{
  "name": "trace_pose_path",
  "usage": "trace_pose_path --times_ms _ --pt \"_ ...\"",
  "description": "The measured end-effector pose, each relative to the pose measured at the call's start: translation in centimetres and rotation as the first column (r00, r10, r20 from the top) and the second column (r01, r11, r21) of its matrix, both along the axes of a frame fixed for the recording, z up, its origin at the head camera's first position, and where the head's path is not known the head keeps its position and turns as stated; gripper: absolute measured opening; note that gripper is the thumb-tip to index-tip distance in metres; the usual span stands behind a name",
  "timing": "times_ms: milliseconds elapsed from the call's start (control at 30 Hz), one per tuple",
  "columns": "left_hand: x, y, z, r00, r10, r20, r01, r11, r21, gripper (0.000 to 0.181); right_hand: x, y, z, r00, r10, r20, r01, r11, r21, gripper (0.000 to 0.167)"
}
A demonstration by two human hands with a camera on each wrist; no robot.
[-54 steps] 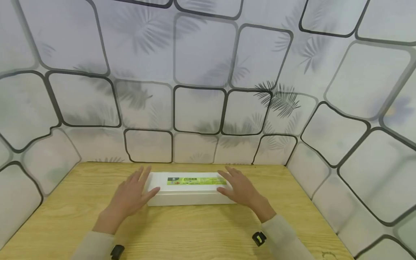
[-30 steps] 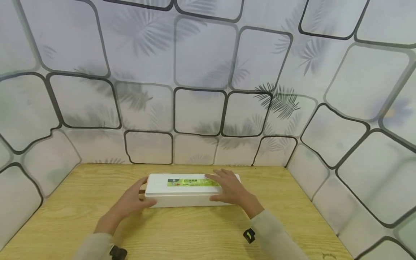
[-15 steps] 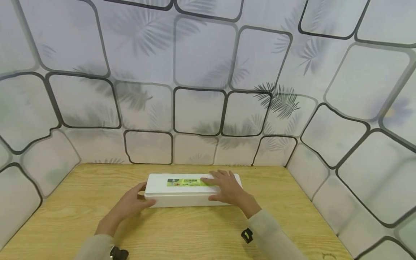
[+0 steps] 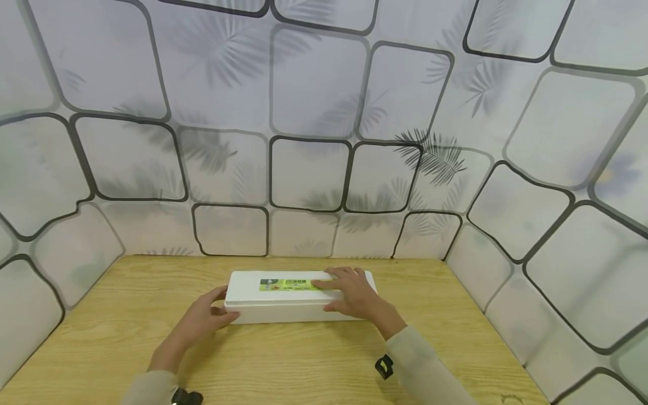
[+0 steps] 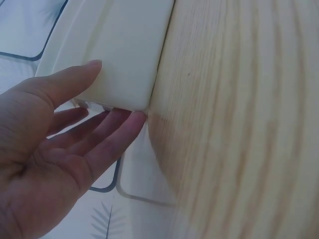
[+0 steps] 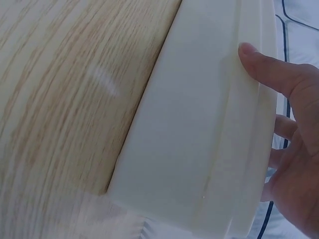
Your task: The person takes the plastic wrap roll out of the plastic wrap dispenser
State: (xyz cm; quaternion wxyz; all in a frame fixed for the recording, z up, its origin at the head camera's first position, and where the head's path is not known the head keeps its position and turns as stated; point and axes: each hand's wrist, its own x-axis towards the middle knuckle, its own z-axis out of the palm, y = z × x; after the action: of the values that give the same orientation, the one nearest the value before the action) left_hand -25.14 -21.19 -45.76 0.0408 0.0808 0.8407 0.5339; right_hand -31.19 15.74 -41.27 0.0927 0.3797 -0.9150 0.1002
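Note:
A long white lidded box point(image 4: 283, 312) lies across the wooden table, its lid on. A green and yellow label point(image 4: 286, 284) with small print runs along the lid point(image 4: 248, 284). My left hand point(image 4: 198, 320) holds the box's left end, the thumb on the front face and the fingertips against the end wall; the left wrist view shows the fingers near the bottom corner. Across the right part of the lid spreads my right hand point(image 4: 356, 295), gripping over it with the thumb at the front rim. Its fingers cover part of the label and reach towards the far edge.
The light wooden table point(image 4: 283, 360) extends around the box on all sides. Behind it and to both sides hangs a pale sheet point(image 4: 314, 84) with dark rounded squares and leaf prints. Black straps point(image 4: 385, 367) with small devices sit at both wrists.
Both hands have come down from above the box's ends onto it: the left to the end wall, the right inward over the lid. In the last half second little has moved.

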Motion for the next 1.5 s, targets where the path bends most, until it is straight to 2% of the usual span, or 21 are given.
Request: trace_pose_path --times_ms 400,667,1000,1267,1500 --pt "0.2 0.0 0.0 1.0 0.012 -0.012 -0.012 1.0 -0.015 0.078 -0.1 0.0 0.4 1.0 0.019 0.005 -0.019 0.998 -0.06 0.056" --pt "0.5 -0.1 -0.1 1.0 0.001 0.003 -0.001 0.999 0.039 0.076 0.1 0.1 0.9 1.0 0.013 0.019 -0.012 0.997 -0.081 0.055" --pt "0.5 0.1 -0.1 1.0 0.01 -0.014 -0.009 0.999 0.038 0.072 0.3 1.1 1.9 1.0 0.006 -0.014 -0.008 0.993 -0.118 0.055" --pt "0.5 0.1 -0.1 0.999 0.015 -0.031 -0.014 1.0 0.027 0.071 -0.1 2.4 2.1 0.999 -0.025 -0.029 0.021 0.992 -0.126 0.054" --pt "0.5 0.1 0.0 0.999 0.013 -0.043 -0.012 1.0 0.015 0.07 -0.4 4.0 2.3 0.994 -0.034 -0.109 0.019 0.99 -0.138 0.054"
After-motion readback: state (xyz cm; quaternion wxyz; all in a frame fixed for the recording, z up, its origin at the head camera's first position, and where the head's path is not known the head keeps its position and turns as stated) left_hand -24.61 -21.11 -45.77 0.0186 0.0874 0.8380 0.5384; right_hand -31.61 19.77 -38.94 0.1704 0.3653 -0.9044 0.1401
